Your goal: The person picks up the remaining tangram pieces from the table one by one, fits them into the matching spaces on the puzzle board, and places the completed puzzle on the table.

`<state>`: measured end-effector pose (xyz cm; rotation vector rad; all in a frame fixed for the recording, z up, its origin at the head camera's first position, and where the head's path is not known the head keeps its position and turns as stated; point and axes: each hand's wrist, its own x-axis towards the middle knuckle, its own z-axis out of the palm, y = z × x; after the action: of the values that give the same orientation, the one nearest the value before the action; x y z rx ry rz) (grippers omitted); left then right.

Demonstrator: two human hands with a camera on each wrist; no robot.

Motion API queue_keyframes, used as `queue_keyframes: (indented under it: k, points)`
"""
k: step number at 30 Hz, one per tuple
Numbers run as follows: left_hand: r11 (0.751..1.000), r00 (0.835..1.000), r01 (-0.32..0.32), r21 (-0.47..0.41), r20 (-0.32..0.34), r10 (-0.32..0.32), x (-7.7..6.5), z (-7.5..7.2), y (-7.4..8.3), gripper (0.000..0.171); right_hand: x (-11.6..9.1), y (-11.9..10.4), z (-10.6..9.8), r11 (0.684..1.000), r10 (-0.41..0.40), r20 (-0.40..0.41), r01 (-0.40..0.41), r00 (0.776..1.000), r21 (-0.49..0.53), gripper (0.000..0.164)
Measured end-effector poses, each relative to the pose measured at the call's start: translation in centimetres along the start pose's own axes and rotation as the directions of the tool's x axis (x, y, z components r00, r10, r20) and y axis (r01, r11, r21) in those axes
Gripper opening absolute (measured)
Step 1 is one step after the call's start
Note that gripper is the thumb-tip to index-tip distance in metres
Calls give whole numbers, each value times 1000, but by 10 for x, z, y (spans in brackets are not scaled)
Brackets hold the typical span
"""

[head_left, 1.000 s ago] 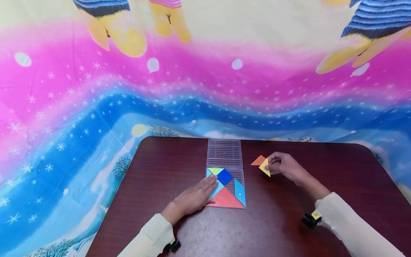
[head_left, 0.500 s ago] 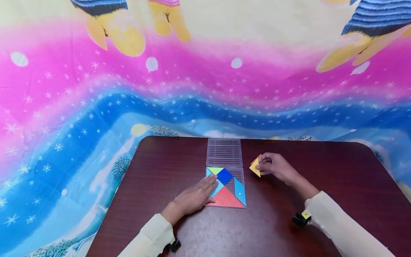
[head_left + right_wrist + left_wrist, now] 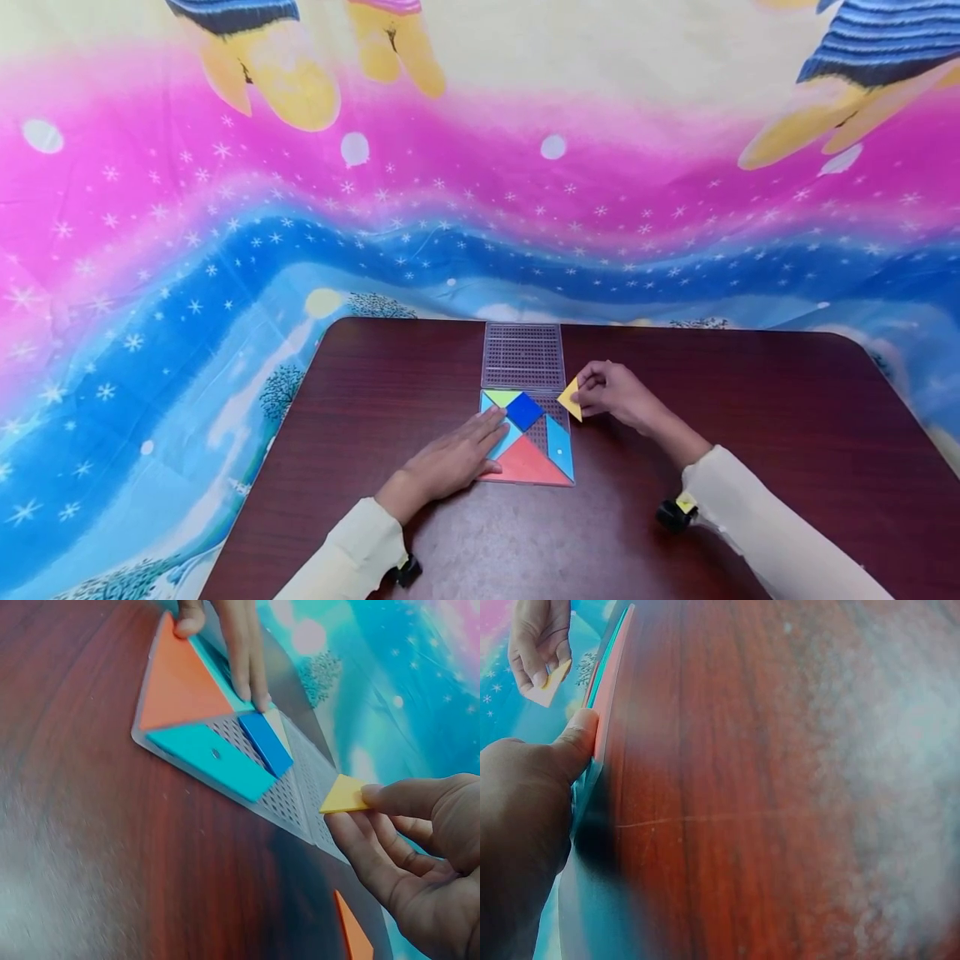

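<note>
In the head view my left hand [image 3: 453,454] lies over the left side of a clear tangram case [image 3: 555,408]. Its fingers are straight on a light blue piece, and the thumb touches the large salmon-orange triangle [image 3: 525,463]. Also in the case are a yellow-green triangle [image 3: 501,398], a dark blue square [image 3: 525,411] and a blue parallelogram [image 3: 559,451]. Between thumb and fingers, my right hand [image 3: 617,395] pinches a yellow triangle [image 3: 571,400], held above the case's right edge. A small orange triangle [image 3: 354,930] lies on the table, hidden in the head view.
The case's perforated lid [image 3: 523,357] lies flat behind the tray, hinged to it. A dark red-brown wooden table [image 3: 660,533] supports everything. A colourful printed cloth [image 3: 480,208] hangs beyond the table's far edge.
My right hand has carried the yellow triangle leftward from beside the orange triangle to the case's right edge, covering the orange triangle in the head view. My left hand stays in place.
</note>
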<state>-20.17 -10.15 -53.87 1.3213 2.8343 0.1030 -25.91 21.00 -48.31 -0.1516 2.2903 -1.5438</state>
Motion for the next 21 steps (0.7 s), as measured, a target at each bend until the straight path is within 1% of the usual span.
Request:
queue_keyframes:
  k: [5, 7, 15, 21]
  points:
    - [1000, 1000, -8, 7, -12, 8, -1, 0, 0, 62, 4, -1, 13, 1000, 29, 16, -29, 999, 3, 23]
    - [1000, 1000, -7, 4, -11, 7, -1, 0, 0, 62, 5, -2, 19, 999, 45, 10, -45, 999, 3, 24]
    - [999, 999, 33, -28, 21, -33, -1, 0, 0, 63, 7, -5, 40, 994, 113, -21, -113, 993, -12, 23]
    - [999, 999, 33, -39, 26, -32, 0, 2, -1, 63, 6, -3, 54, 989, 145, -37, -146, 989, -28, 22]
